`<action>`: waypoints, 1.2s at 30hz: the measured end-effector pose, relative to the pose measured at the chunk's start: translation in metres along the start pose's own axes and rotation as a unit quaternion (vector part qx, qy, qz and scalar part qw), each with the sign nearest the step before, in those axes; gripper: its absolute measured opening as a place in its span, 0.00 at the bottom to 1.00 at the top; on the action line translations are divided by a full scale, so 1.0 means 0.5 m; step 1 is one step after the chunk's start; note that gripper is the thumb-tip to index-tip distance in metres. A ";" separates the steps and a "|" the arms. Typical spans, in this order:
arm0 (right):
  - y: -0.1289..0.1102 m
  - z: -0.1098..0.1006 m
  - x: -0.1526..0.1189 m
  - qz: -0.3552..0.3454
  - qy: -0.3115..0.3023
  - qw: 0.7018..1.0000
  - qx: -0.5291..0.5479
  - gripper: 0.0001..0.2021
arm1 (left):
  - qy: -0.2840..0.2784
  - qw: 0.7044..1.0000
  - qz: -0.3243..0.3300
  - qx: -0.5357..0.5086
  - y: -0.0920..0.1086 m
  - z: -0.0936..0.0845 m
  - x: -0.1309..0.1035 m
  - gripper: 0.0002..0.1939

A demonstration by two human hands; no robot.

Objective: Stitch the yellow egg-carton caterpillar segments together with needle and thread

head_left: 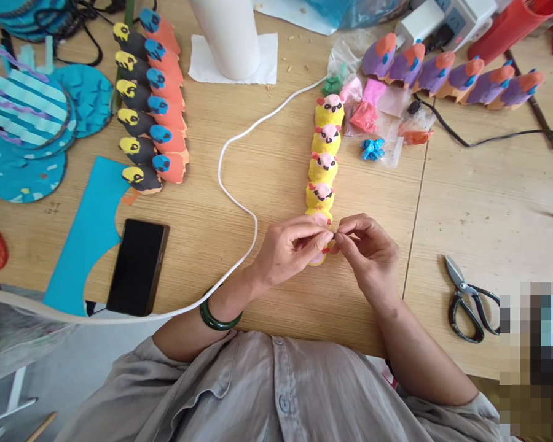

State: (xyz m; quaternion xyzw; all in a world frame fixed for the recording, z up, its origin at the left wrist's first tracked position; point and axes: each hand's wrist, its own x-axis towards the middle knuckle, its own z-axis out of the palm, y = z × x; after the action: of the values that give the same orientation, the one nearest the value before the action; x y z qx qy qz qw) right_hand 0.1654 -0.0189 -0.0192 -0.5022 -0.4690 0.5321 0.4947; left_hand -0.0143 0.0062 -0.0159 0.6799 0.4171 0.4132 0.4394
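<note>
A row of yellow figures with pink faces (325,156) runs down the middle of the wooden table (276,153). My left hand (291,245) and my right hand (366,248) meet fingertip to fingertip over the nearest figure (319,258), which they largely hide. Together they pinch a tiny piece between thumbs and forefingers; it is too small to make out. A green bangle (219,319) circles my left wrist.
A black phone (137,266) and a blue paper cut-out (90,233) lie left. A white cord (237,190) loops past my left hand. Black-handled scissors (467,301) lie right. Black-and-orange figures (150,104), purple figures (447,70) and small bags of clay (378,116) stand farther back.
</note>
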 end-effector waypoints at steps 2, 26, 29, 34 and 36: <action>-0.001 0.001 0.000 0.005 -0.001 1.000 -0.001 0.01 | -0.004 1.000 -0.005 -0.008 -0.001 0.000 0.000 0.12; -0.003 -0.008 0.005 -0.036 -0.022 0.998 -0.039 0.03 | -0.031 0.999 -0.009 -0.024 -0.002 -0.006 0.002 0.14; -0.003 -0.008 0.006 -0.039 -0.021 0.998 -0.041 0.04 | -0.029 0.999 -0.010 -0.034 -0.003 -0.006 0.000 0.13; 0.000 -0.009 0.005 -0.038 -0.024 0.998 -0.033 0.04 | -0.034 0.998 -0.015 -0.046 -0.001 -0.007 0.002 0.14; 0.001 -0.009 0.005 -0.033 -0.025 0.998 -0.039 0.04 | -0.036 0.998 -0.018 -0.054 0.001 -0.007 0.004 0.16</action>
State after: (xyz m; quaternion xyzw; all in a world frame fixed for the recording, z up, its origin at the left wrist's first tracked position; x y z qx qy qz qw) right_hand 0.1700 -0.0166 -0.0202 -0.4922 -0.5180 0.5090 0.4799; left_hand -0.0169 0.0088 -0.0140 0.6620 0.3899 0.4024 0.4979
